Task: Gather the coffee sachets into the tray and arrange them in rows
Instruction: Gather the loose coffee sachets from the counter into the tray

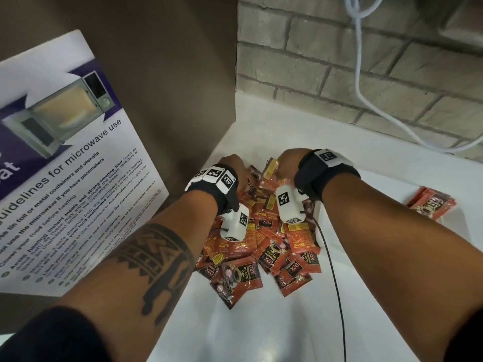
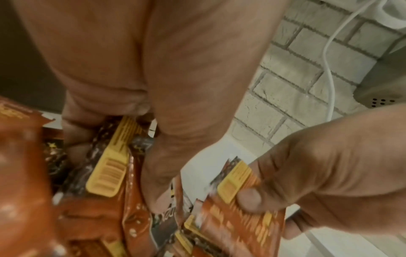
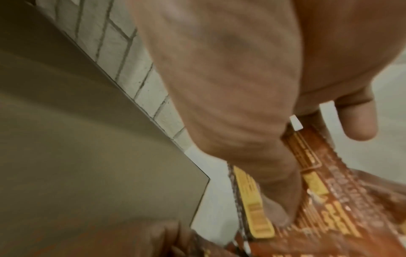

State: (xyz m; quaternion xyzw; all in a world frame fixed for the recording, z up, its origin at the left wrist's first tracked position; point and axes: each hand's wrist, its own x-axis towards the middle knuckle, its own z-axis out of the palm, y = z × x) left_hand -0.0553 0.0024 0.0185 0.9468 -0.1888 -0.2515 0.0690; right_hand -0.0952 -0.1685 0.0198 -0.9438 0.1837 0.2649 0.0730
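A loose pile of red and orange coffee sachets point(image 1: 261, 244) lies on the white counter point(image 1: 261, 330). My left hand point(image 1: 231, 165) reaches into the pile's far end. Its curled fingers point(image 2: 74, 132) and thumb point(image 2: 162, 173) grip a bunch of sachets point(image 2: 110, 167) with yellow barcode panels. My right hand point(image 1: 287, 159) is beside it. The right thumb point(image 3: 276, 200) pinches a few sachets point(image 3: 329, 200) against the fingers. A neat stack of sachets point(image 1: 431, 205) lies apart at the right. I cannot make out the tray.
A microwave guidelines poster point(image 1: 65, 178) leans on a brown panel point(image 1: 170, 74) at the left. A brick wall point(image 1: 339, 61) with a white cable point(image 1: 366, 100) closes the back. A black cable point(image 1: 334, 270) runs over the counter past the pile.
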